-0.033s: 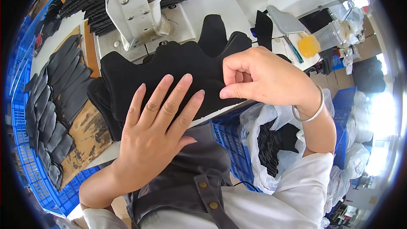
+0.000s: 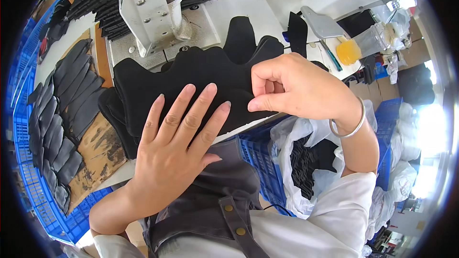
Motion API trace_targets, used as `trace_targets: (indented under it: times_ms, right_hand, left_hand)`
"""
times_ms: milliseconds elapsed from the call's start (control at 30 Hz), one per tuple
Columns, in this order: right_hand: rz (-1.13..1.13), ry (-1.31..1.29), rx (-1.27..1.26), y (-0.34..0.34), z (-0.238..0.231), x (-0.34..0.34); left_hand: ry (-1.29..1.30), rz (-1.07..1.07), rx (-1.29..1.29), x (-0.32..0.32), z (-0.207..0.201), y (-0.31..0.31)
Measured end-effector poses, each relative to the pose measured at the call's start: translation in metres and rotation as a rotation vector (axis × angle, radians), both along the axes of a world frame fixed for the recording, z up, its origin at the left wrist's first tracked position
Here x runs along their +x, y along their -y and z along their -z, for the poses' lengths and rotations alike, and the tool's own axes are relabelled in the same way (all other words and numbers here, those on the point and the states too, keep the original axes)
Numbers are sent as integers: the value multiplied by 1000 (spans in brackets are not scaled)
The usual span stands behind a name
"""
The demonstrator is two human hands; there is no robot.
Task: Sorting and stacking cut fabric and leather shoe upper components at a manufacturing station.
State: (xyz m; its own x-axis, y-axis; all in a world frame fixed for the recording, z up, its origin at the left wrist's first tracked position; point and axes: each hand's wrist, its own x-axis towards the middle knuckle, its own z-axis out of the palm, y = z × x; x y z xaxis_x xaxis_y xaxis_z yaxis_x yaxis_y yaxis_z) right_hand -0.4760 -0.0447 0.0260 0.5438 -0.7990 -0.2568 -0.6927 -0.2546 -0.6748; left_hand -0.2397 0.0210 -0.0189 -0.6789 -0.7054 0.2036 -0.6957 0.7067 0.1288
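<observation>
A stack of black fabric pieces [image 2: 201, 67] with wavy cut edges lies on the worktable in front of me. My left hand [image 2: 179, 134] is spread, fingers apart, with its fingertips over the fabric's near part. At the fabric's right end, my right hand [image 2: 296, 86] is closed, fingers curled in and thumb below them. Whether any cloth is caught in its fingers is hidden. Just beyond the stack stands the metal head of a machine [image 2: 150, 19], seemingly a sewing machine, over a metal plate [image 2: 205, 26].
At left, dark, leaf-like pieces [image 2: 74, 86] overlap on a worn brown board [image 2: 103, 157] by a blue crate [image 2: 24, 162]. More black strips [image 2: 98, 5] are stacked behind the machine. A green-handled tool [image 2: 331, 56] and yellow-bottomed container [image 2: 348, 52] sit right. A plastic-lined bag [image 2: 287, 162] holds black pieces below.
</observation>
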Motion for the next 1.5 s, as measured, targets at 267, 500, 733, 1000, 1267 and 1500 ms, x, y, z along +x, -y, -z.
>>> trace_targets:
  times_ms: [267,500,733,1000,1267,1500]
  right_hand:
    - [-35,-214,-744,-40,2,12]
    - [-264,-315,-942,-47,18,6]
    - [-398,-270,-908,-32,-11,10]
    - [-329,-225,-1195,-47,-15,40]
    - [-336,-19,-903,-21,-3,21]
    - [-283,-192,-1522,-24,-3,26]
  left_hand:
    - [-44,-17,-19,6,4,-2]
    - [-216,109,-16,11,6,8]
    - [-349,184,-55,20,2,30]
    - [-176,82,-302,50,-27,18]
    - [-241,102,-152,44,-4,22]
    - [-144,-2,-454,47,-35,21]
